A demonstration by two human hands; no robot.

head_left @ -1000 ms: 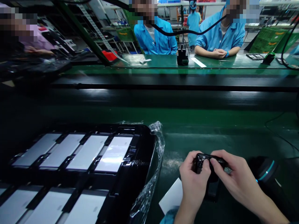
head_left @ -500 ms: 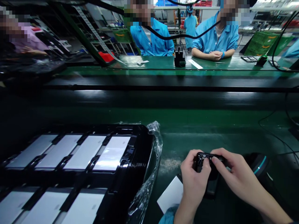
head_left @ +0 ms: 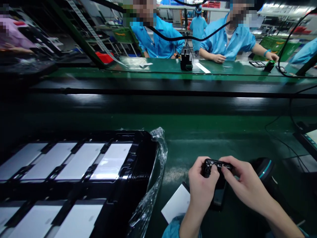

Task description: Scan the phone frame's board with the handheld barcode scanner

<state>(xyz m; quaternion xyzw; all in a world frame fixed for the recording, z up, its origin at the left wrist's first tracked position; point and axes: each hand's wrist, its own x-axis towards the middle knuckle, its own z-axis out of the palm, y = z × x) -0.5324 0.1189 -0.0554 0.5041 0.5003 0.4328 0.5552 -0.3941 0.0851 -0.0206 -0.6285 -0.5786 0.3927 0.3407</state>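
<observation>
The small black phone part (head_left: 216, 165) sits pinched between our left hand (head_left: 201, 191) and right hand (head_left: 244, 186) above the green bench (head_left: 198, 145) (fingertip grip only); a slip could drop it.

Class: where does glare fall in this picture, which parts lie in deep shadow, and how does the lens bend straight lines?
Head view: glare whitens the pale panels in the black tray; the conveyor belt lies in shadow; the far bench edge bows; both hands stay sharp.
</observation>
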